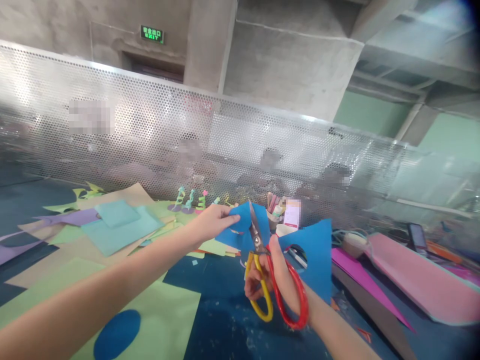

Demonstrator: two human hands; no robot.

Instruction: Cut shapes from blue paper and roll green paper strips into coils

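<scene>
My left hand (214, 221) pinches the upper left part of a blue sheet of paper (318, 260). A rounded hole shows in the sheet's right part. My right hand (277, 265) holds scissors (257, 241) with one yellow and one red handle. Their blades point up and lie across the blue paper, with the handles spread apart. Below left, a blue paper oval (118, 332) lies on a pale green sheet (180, 305).
Cut scraps and coloured sheets, among them light blue paper (123, 230), cover the left side. Small paper spirals (190, 199) stand near the perforated metal screen (150, 130). To the right are a pink padded piece (420, 280), magenta paper (369, 280) and a phone (416, 236).
</scene>
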